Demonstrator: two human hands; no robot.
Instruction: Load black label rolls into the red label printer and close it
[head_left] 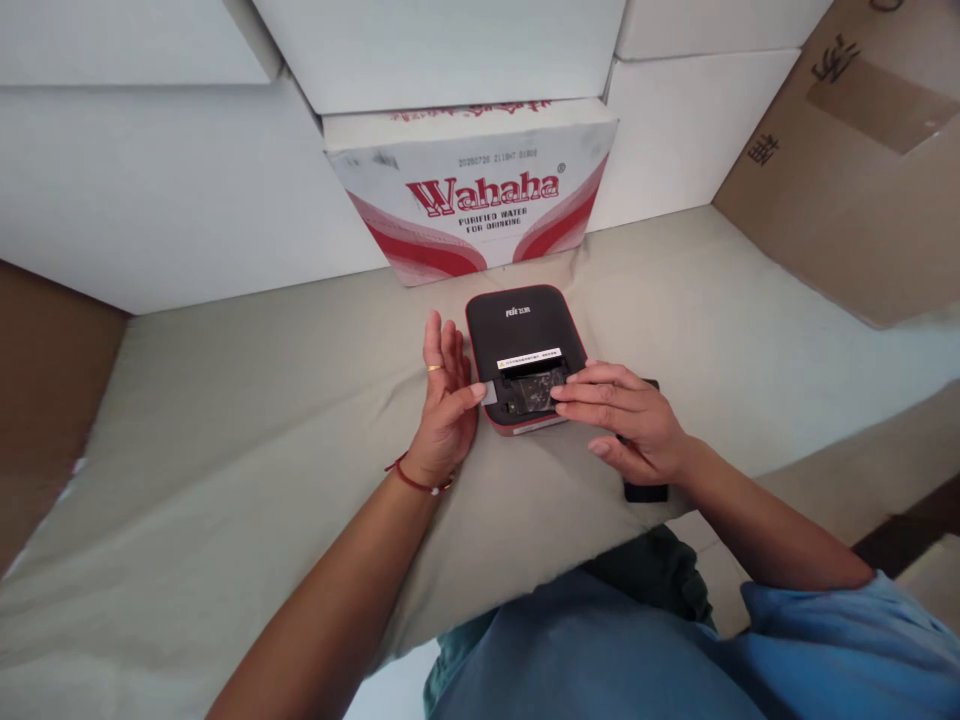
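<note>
A black device with a red rim (517, 325), which looks like a small label printer, lies flat on the cloth-covered surface. Near its front edge is an open recess with a dark, shiny piece (534, 393) in it, and a white warning strip runs just behind. My left hand (448, 400) rests along the device's left side, fingers stretched out, its thumb on a grey tab (490, 393). Over the recess's right side, my right hand (619, 415) lays its outstretched fingertips on the dark piece, thumb held apart. A black object (646, 492) lies partly hidden beneath the right hand.
Behind the device stands a red and white water carton (487, 205) among stacked white boxes (187, 190). A brown cardboard box (855, 200) borders the right, and another brown panel (52, 390) the left. Beige cloth (247, 450) covers the surface up to its front edge.
</note>
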